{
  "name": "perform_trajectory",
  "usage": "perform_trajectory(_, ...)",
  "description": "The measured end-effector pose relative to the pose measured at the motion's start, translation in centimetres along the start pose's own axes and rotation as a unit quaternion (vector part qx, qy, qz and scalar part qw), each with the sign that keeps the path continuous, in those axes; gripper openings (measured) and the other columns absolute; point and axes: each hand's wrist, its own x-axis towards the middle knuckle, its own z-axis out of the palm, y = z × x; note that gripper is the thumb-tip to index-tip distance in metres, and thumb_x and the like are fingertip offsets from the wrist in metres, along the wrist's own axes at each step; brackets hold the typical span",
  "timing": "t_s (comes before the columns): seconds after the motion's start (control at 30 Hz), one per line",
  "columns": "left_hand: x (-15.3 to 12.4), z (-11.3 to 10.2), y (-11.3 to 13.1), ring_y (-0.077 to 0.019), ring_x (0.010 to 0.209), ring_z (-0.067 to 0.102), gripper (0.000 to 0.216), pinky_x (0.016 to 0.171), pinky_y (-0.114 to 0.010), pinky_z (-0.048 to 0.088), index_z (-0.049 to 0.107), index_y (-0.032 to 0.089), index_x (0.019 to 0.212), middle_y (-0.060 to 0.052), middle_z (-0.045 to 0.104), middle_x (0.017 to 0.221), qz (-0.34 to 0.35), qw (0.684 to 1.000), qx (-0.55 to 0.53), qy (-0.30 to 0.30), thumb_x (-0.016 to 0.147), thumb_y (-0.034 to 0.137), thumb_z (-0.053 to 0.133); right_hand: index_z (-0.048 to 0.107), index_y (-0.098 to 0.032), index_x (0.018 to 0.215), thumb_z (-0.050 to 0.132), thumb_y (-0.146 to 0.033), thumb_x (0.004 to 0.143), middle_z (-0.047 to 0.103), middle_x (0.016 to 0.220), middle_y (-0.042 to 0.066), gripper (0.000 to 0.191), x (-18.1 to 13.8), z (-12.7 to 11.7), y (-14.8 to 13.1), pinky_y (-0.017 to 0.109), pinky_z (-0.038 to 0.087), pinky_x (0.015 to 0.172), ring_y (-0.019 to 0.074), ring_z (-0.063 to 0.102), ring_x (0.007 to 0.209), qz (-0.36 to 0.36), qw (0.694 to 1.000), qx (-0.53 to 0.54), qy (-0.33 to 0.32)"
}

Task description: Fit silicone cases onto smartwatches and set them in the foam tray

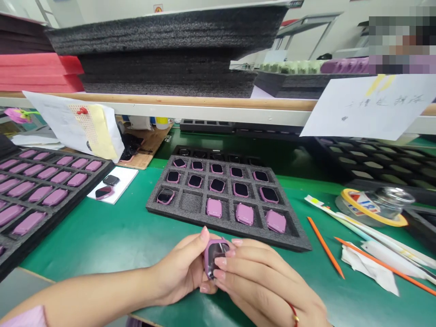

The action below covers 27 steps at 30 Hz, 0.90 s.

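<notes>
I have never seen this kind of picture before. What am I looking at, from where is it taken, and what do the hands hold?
This picture comes from a camera worn on a person's head, so it looks forward and down at their own hands. No machine is shown. The left hand and right hand together hold what looks like a small pink watch with a dark face. Just beyond the hands lies a grey foam tray, with similar watches in its square slots. A second tray with pink pieces is on the left. Both trays rest on a green mat. To the right are an orange pencil and a roll of tape.
</notes>
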Motion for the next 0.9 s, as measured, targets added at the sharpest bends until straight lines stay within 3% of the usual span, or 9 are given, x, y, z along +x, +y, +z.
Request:
perform_trajectory(0.07, 0.1, -0.1, -0.2, -0.0048, 0.049, 0.042, 0.055, 0.041, -0.017, 0.025, 0.065, 0.014, 0.088, 0.002, 0.053, 0.069, 0.029, 0.999, 0.03, 0.003, 0.074, 0.066, 0.074, 0.069, -0.02, 0.113, 0.074, -0.024, 0.088, 0.078, 0.091, 0.003, 0.026, 0.5, 0.2, 0.0, 0.037, 0.056, 0.088, 0.0198, 0.07, 0.085, 0.016, 1.0, -0.018, -0.002)
perform_trajectory(0.13, 0.1, -0.3, -0.4, -0.0036, 0.047, 0.04, 0.054, 0.041, -0.017, 0.027, 0.063, 0.014, 0.086, 0.002, 0.055, 0.071, 0.052, 0.997, 0.063, 0.001, 0.077, 0.066, 0.071, 0.061, -0.017, 0.126, 0.077, -0.037, 0.085, 0.073, 0.087, 0.005, 0.048, 0.8, 0.5, -0.1, 0.036, 0.055, 0.077, 0.0193, 0.065, 0.079, 0.07, 0.997, -0.001, -0.015)
perform_trajectory(0.2, 0.1, -0.4, -0.6, -0.0035, 0.045, 0.041, 0.052, 0.04, -0.017, 0.027, 0.061, 0.015, 0.084, 0.002, 0.056, 0.07, 0.058, 0.994, 0.096, -0.001, 0.078, 0.065, 0.071, 0.053, -0.018, 0.135, 0.075, -0.039, 0.086, 0.067, 0.083, 0.003, 0.057, 0.9, 0.9, -0.2, 0.032, 0.054, 0.07, 0.0174, 0.062, 0.074, 0.123, 0.991, 0.047, -0.033)
perform_trajectory(0.37, 0.1, -0.2, -0.5, -0.0046, 0.041, 0.044, 0.058, 0.038, -0.017, 0.027, 0.058, 0.016, 0.085, 0.001, 0.06, 0.064, 0.032, 0.996, 0.077, 0.031, 0.077, 0.073, 0.065, 0.054, -0.027, 0.125, 0.08, -0.034, 0.082, 0.067, 0.09, 0.0, 0.051, 0.9, 1.2, -0.1, 0.029, 0.054, 0.072, 0.0173, 0.062, 0.081, 0.183, 0.976, 0.121, -0.01)
perform_trajectory(0.57, -0.1, 0.3, -0.1, -0.0043, 0.038, 0.044, 0.057, 0.035, -0.018, 0.023, 0.058, 0.015, 0.079, -0.003, 0.067, 0.069, 0.017, 0.997, 0.064, 0.027, 0.078, 0.071, 0.064, 0.053, -0.027, 0.129, 0.081, -0.036, 0.081, 0.069, 0.101, 0.003, 0.057, 1.1, 1.0, 0.0, 0.032, 0.053, 0.081, 0.0201, 0.063, 0.094, 0.172, 0.978, 0.119, -0.026)
perform_trajectory(0.77, -0.3, 0.2, -0.1, -0.0041, 0.04, 0.042, 0.062, 0.039, -0.018, 0.023, 0.061, 0.014, 0.082, 0.0, 0.06, 0.065, -0.011, 0.996, 0.075, 0.054, 0.074, 0.075, 0.064, 0.054, -0.025, 0.129, 0.077, -0.03, 0.083, 0.072, 0.105, 0.004, 0.052, 1.3, 0.7, 1.0, 0.035, 0.052, 0.087, 0.0202, 0.066, 0.096, 0.124, 0.987, 0.086, -0.048)
perform_trajectory(0.9, -0.2, -0.3, -0.2, -0.0051, 0.043, 0.041, 0.062, 0.041, -0.019, 0.025, 0.054, 0.016, 0.079, -0.001, 0.062, 0.066, -0.022, 0.988, 0.139, 0.061, 0.072, 0.078, 0.061, 0.06, -0.023, 0.117, 0.073, -0.028, 0.081, 0.074, 0.106, 0.005, 0.039, 2.6, 1.6, 3.8, 0.038, 0.055, 0.086, 0.0225, 0.069, 0.095, 0.213, 0.977, 0.004, -0.022)
